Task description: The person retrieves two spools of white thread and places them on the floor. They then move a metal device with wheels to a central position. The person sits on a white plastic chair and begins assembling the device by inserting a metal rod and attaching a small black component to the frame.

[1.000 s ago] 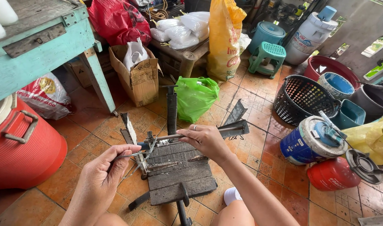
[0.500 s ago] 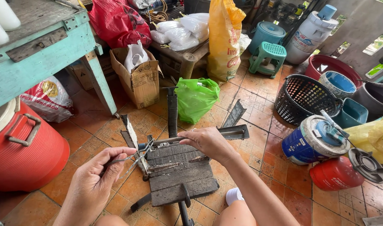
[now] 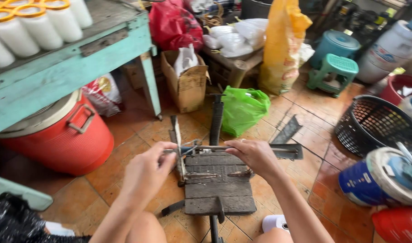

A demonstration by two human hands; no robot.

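At frame centre, my left hand [image 3: 147, 173] pinches one end of the long grey metal blade bar [image 3: 242, 150]; my right hand [image 3: 255, 155] clasps its middle. It lies horizontally across the dark wooden slatted board [image 3: 217, 189], pointing right.

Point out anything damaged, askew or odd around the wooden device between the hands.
The wooden slat device looks weathered and cracked, its slats uneven. Both the left hand and right hand grip its metal bar. Nothing looks spilled.

Both hands meet over a wooden board [image 3: 217, 189] on the tiled floor [image 3: 138, 128]. The left hand [image 3: 147, 173] pinches a thin metal piece; the right hand [image 3: 255, 155] rests on a metal bar [image 3: 285, 150]. A green bag [image 3: 243, 109] lies behind.
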